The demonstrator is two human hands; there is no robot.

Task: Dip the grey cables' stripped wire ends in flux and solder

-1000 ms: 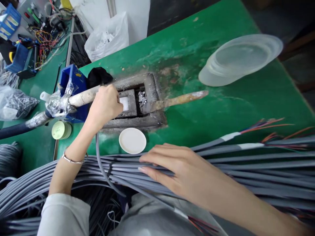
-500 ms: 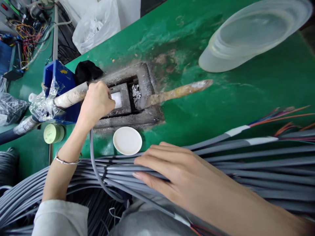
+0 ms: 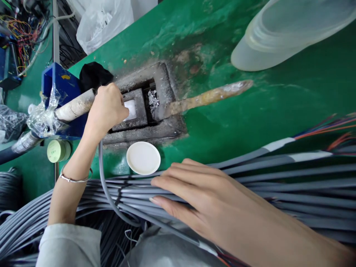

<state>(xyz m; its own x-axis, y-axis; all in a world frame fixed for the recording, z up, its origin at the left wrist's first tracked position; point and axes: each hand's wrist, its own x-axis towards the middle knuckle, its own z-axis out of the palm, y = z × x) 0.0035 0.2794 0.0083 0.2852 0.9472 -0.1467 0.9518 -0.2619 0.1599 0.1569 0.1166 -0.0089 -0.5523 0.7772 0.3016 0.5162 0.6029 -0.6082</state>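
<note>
My left hand (image 3: 107,109) is closed round a grey cable (image 3: 101,170) that curves up from below. It hovers over the left part of a grey metal pot (image 3: 141,111) with a shiny, silvery-white surface (image 3: 130,109) inside, and the cable's end is hidden by the hand. Fingers stretched out, my right hand (image 3: 198,196) rests on a thick bundle of grey cables (image 3: 136,192). A shallow white round dish (image 3: 143,158) sits between the bundle and the pot. Against the pot's right rim leans a flat, stained stick (image 3: 208,101), near silvery scraps (image 3: 153,99).
On the green table (image 3: 211,137), a blue holder (image 3: 62,79) with a plastic-wrapped tube (image 3: 76,106) stands left of the pot. A round light-green tin (image 3: 58,151) is nearby. A translucent tub (image 3: 258,48) stands at upper right. Stripped cable ends (image 3: 319,129) lie at right.
The view has shifted slightly, so the far tub and stick appear farther right and the blue holder farther left. Both hands keep nearly the same pose.
</note>
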